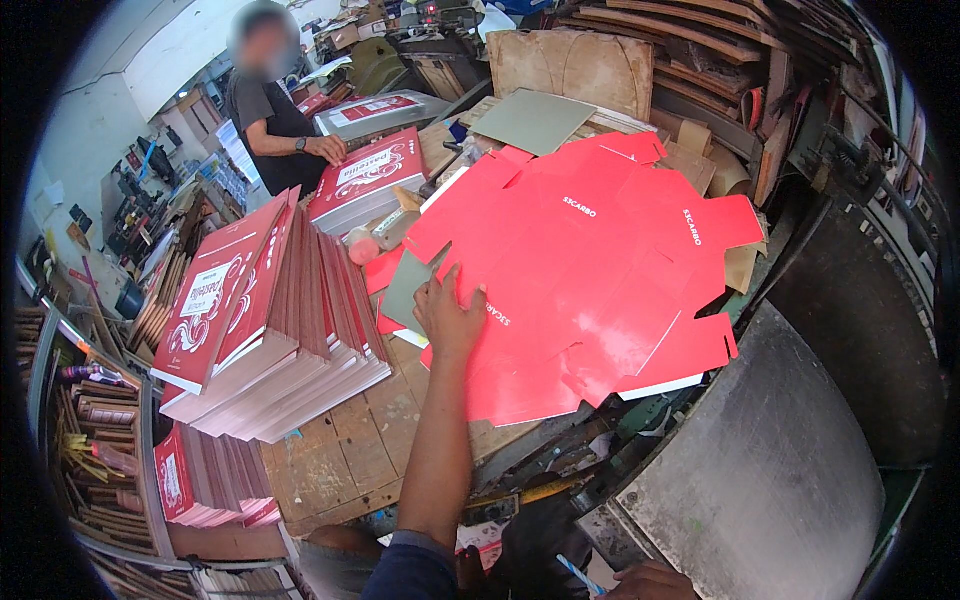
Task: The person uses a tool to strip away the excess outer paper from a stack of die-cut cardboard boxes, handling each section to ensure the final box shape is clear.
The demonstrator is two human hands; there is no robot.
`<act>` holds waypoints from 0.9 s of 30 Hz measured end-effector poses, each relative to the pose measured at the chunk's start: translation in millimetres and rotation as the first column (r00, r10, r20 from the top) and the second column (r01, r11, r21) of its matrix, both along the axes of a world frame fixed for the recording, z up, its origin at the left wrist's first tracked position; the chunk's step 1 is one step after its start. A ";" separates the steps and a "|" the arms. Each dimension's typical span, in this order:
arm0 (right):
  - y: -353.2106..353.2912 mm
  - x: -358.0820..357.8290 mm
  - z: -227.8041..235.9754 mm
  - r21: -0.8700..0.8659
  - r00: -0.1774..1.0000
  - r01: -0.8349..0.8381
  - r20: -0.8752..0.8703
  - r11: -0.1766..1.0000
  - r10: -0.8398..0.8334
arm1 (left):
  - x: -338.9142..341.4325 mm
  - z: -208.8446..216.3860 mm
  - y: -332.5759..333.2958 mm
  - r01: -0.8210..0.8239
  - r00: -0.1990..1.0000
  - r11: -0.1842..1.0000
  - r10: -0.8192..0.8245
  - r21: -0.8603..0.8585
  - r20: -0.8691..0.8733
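Several glossy red die-cut box blanks (590,270) lie overlapped in a pile in the middle, with white print and notched flaps. My left hand (450,312) rests on the pile's left edge, thumb and fingers apart. Beside its fingers, a grey-green board (403,290) sticks out from under the blanks. At the lower edge, my right hand (652,582) is dark and partly cut off. A thin blue-and-white striped stick (578,574) is close to it; whether the fingers hold it is hidden.
Tall stacks of dark red printed sheets (270,310) stand on the wooden table (340,455) to the left. Behind another stack (372,178) stands a person (270,130), one hand on it. A grey metal plate (760,440) slopes at right. Boards (690,60) are piled behind.
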State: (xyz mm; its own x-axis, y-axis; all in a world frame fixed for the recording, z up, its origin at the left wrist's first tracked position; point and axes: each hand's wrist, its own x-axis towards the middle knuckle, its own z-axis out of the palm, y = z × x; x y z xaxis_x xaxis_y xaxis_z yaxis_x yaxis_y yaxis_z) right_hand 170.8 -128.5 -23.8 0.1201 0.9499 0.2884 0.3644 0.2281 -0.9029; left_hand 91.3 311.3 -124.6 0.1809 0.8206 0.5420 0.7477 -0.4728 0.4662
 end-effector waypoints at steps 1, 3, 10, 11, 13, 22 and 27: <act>0.0 -0.1 -0.1 0.001 1.000 -0.001 -0.001 1.000 0.001 | -0.6 -0.7 0.3 -0.001 1.000 1.000 0.001 0.001 -0.001; -0.1 -0.2 -0.9 0.008 1.000 -0.005 -0.004 1.000 0.005 | -1.3 -3.5 0.7 -0.017 0.999 1.000 0.017 0.005 -0.033; -0.2 -0.5 3.5 -0.016 1.000 0.003 -0.019 1.000 -0.003 | 1.3 -3.1 1.3 -0.037 0.997 0.999 0.038 0.016 -0.063; 0.5 -0.6 3.1 -0.013 1.000 0.003 -0.016 1.000 -0.003 | 0.9 -4.0 2.0 -0.036 0.997 0.999 0.037 0.018 -0.066; 1.4 -0.5 2.4 -0.011 1.000 0.003 -0.013 1.000 -0.003 | 1.0 -5.2 2.5 -0.035 0.997 0.999 0.036 0.020 -0.069; 0.0 -0.1 -0.7 0.005 1.000 -0.004 -0.013 1.000 0.004 | 1.6 -8.8 2.9 -0.037 0.998 0.999 0.039 0.034 -0.056; -0.3 0.4 -0.6 0.000 1.000 -0.009 -0.001 1.000 0.009 | 1.8 -11.2 4.0 -0.051 0.997 0.996 0.055 0.074 -0.048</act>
State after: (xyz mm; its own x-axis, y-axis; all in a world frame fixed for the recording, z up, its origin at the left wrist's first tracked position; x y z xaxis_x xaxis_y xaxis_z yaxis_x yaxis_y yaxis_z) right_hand 171.1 -128.8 -24.3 0.1120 0.9509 0.2885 0.3614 0.2315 -0.9032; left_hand 93.1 315.3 -135.8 0.1668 0.7883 0.5922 0.7944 -0.4632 0.3929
